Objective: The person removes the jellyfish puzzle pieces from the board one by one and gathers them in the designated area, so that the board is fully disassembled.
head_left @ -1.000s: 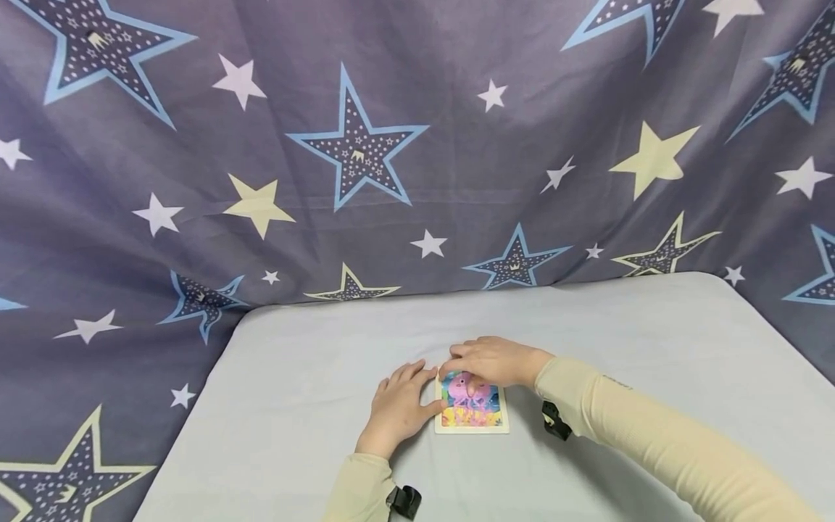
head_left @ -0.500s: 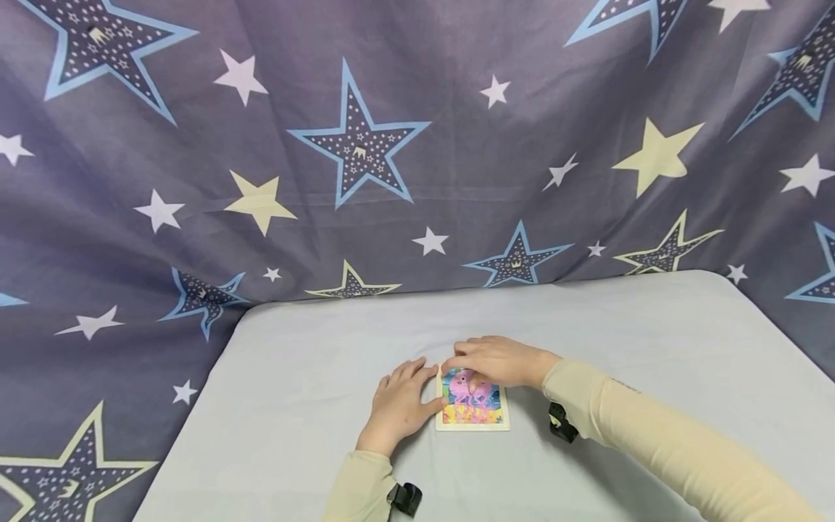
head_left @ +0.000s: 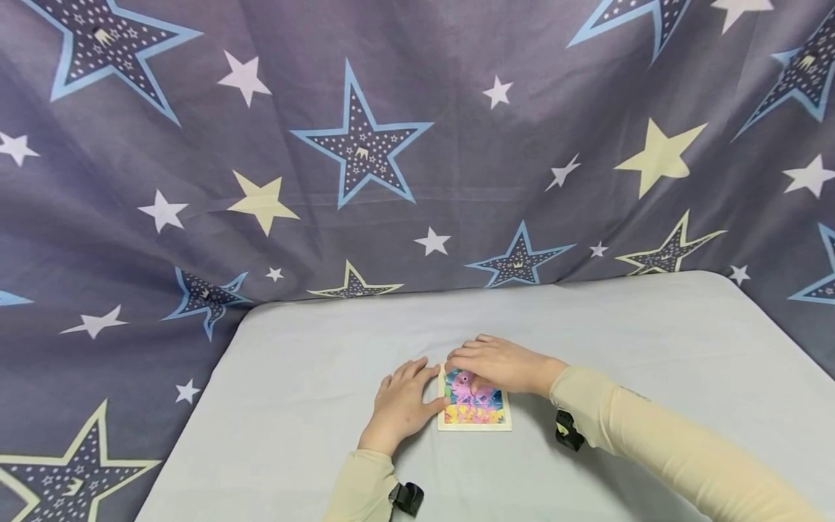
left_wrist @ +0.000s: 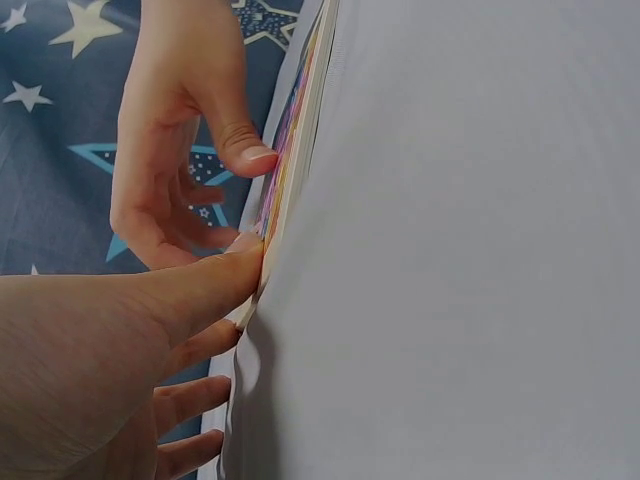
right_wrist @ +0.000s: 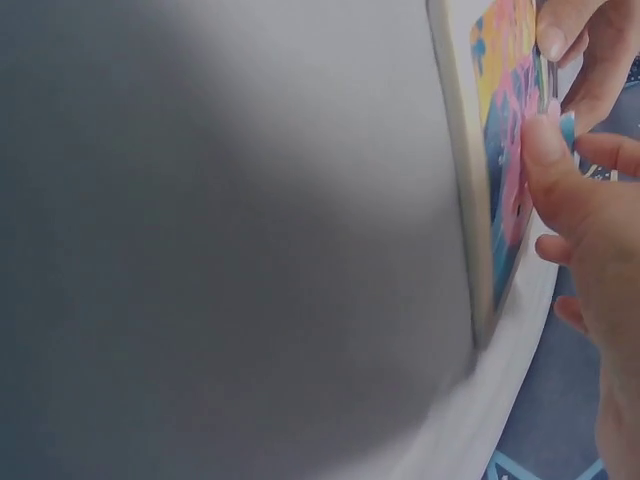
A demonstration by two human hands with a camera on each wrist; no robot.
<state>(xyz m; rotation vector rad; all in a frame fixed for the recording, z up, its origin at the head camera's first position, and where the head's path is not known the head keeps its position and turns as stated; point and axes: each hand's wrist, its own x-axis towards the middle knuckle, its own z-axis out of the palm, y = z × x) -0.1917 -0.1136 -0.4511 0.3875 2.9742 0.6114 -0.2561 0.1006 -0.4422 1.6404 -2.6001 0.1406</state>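
A small jigsaw puzzle [head_left: 472, 415] with a cream border lies flat on the white table; its picture shows a pink sea creature above yellow and orange shapes. My left hand [head_left: 399, 407] rests at its left side, fingers spread on the table and thumb touching the border. Over the top part is my right hand [head_left: 499, 365], thumb on the picture and index finger by the upper left corner. In the right wrist view, a small blue puzzle piece [right_wrist: 568, 127] shows between right thumb and index finger, mostly hidden. The hand covers the picture's upper right.
The table [head_left: 293, 406], covered in pale cloth, has rounded far corners. Behind it and at both sides hangs a dark purple curtain [head_left: 417, 188] with printed stars. A black wrist device [head_left: 406, 499] sits at the left cuff, another black device [head_left: 569, 431] at the right.
My right hand and wrist have shifted very slightly to the right. The left hand keeps its place beside the puzzle, and the view has drifted a little.
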